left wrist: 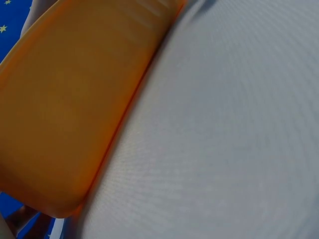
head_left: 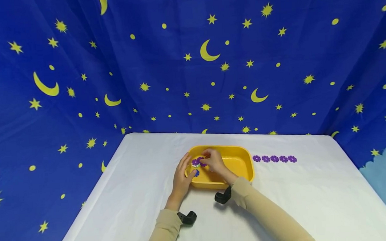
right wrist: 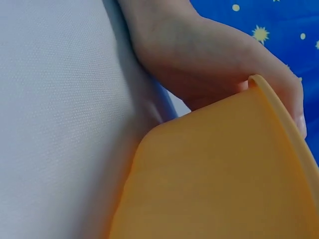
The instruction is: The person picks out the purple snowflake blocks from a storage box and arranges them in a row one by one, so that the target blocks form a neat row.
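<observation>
A yellow tray [head_left: 237, 164] sits on the white table. My left hand [head_left: 180, 179] grips its left end, thumb over the rim and fingers along the outside. The right wrist view also catches this hand [right wrist: 209, 52] at the tray's corner. My right hand [head_left: 216, 163] reaches inside, its curled fingertips pinching at a purple flower-shaped piece [head_left: 203, 164], partly hidden by the fingers. Another purple flower piece [head_left: 195, 162] lies just left of it, and a blue flower piece [head_left: 197, 173] is near the left thumb. In the left wrist view, the tray's outer wall [left wrist: 65, 109] fills the left side.
To the right of the tray, several purple flower pieces [head_left: 274, 159] form a straight row on the white tablecloth [head_left: 298, 195]. A blue curtain [head_left: 164, 63] with yellow moons and stars rises behind the table and along both sides.
</observation>
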`<state>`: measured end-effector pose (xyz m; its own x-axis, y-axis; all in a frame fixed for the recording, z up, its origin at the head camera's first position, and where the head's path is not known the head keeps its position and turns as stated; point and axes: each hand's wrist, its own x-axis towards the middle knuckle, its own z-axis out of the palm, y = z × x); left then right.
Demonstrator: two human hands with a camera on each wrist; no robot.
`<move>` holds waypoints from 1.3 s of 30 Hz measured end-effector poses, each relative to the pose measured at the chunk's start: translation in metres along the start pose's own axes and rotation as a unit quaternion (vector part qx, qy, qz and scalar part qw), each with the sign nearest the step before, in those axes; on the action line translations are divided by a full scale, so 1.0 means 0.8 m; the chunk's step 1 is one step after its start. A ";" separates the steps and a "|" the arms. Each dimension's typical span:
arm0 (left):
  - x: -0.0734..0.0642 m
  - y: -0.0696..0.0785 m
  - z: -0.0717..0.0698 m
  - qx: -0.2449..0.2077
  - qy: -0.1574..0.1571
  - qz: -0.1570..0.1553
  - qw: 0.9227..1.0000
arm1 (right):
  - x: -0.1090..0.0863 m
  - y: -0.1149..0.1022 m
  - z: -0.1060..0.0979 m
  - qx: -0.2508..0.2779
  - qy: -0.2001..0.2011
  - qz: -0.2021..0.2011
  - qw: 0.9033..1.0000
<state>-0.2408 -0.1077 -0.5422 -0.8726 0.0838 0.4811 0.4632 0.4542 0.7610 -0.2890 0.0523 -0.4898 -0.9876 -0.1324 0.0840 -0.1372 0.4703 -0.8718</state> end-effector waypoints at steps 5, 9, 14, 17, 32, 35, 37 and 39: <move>-0.001 0.000 0.000 -0.001 0.002 0.001 1.000 | 0.001 0.005 0.003 -0.007 -0.021 0.006 1.000; -0.001 0.002 0.000 -0.007 -0.001 -0.009 1.000 | 0.003 0.008 0.005 -0.039 -0.048 -0.003 0.998; -0.001 0.004 -0.001 -0.010 -0.003 -0.012 1.000 | 0.006 0.010 0.009 -0.097 -0.072 -0.033 0.992; -0.001 0.005 -0.001 -0.009 -0.002 -0.012 1.000 | 0.005 0.011 0.010 -0.115 -0.077 -0.043 0.989; -0.002 0.002 0.001 -0.015 0.001 -0.018 1.000 | 0.006 0.011 0.008 -0.108 -0.039 -0.041 0.993; -0.002 0.003 0.000 -0.013 0.002 -0.018 1.000 | 0.005 0.011 0.008 -0.097 -0.022 -0.038 0.994; -0.002 0.004 -0.001 -0.014 0.002 -0.017 1.000 | 0.004 0.010 0.007 -0.093 -0.012 -0.039 0.995; -0.002 0.004 -0.001 -0.013 0.001 -0.016 1.000 | 0.004 0.010 0.006 -0.085 -0.009 -0.046 0.995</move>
<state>-0.2380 -0.1073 -0.5402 -0.8862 0.0675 0.4583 0.4397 0.4338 0.7864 -0.2928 0.0516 -0.4984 -0.9690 -0.1967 0.1497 -0.2394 0.5964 -0.7661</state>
